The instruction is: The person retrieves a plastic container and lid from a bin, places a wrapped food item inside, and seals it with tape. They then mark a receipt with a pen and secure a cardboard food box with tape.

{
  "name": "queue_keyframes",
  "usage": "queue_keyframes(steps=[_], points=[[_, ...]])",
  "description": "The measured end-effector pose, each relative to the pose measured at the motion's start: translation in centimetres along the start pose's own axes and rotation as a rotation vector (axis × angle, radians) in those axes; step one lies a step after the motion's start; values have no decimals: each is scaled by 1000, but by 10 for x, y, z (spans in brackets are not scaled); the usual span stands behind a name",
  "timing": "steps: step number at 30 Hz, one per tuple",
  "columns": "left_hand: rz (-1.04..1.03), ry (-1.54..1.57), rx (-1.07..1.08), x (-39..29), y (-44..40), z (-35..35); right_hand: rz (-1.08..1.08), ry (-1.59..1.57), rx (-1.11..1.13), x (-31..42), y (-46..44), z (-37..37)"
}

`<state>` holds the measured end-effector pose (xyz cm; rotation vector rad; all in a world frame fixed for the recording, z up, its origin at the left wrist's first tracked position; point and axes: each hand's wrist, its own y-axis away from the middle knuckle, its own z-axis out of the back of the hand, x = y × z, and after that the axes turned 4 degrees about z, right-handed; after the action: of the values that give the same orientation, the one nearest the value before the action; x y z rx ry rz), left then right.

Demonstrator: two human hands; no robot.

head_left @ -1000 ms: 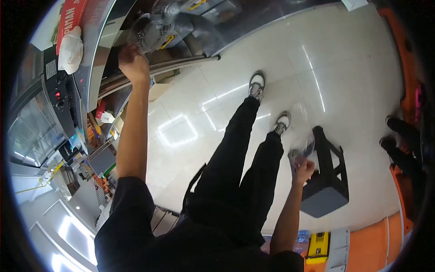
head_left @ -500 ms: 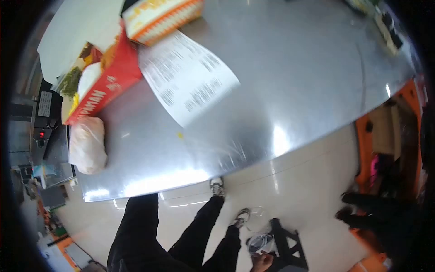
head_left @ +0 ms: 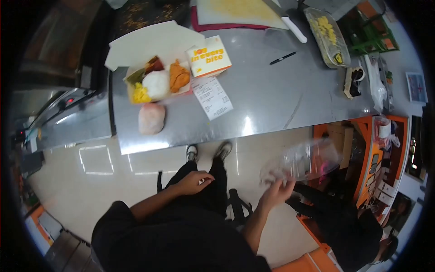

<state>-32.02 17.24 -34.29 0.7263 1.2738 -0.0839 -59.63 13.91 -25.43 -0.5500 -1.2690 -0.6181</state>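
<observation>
My right hand (head_left: 277, 194) grips the end of a clear plastic bag (head_left: 310, 158), blurred by motion, out over the floor to the right. Close to my body, my left hand (head_left: 195, 182) is curled closed; a small white spot shows at its fingers, too small to name. On the steel table (head_left: 263, 95) lies an open meal box (head_left: 186, 86) with a piece of fried chicken (head_left: 179, 76), white rice (head_left: 155, 85) and yellow food (head_left: 141, 93). A paper-wrapped round item (head_left: 151, 119) sits before it. Beside the box are a small printed carton (head_left: 210, 56) and a receipt (head_left: 213, 97).
Towards the back are a cutting board (head_left: 240, 12), a knife (head_left: 294, 29) and a clear tray of yellow pieces (head_left: 327, 34). A pen (head_left: 282, 58) lies on the table. A person in black (head_left: 340, 222) is at the right, near an orange shelf (head_left: 369, 154).
My view has pulled back and swung, showing more of the table. The right hand with the clear plastic bag has come up from the bottom edge, and my left hand has come into view.
</observation>
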Motion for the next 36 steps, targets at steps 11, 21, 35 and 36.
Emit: queue_keyframes(steps=[11, 21, 35, 36], points=[[100, -363, -1460, -75, -50, 132, 5, 192, 612, 9, -184, -103], [269, -339, -1451, -75, -46, 132, 40, 256, 856, -4, -193, -116], [-489, -409, -724, -241, -208, 68, -33, 149, 863, -6, -198, -119], [-437, -478, -649, -238, -227, 61, -26, 147, 853, -8, -199, -118]])
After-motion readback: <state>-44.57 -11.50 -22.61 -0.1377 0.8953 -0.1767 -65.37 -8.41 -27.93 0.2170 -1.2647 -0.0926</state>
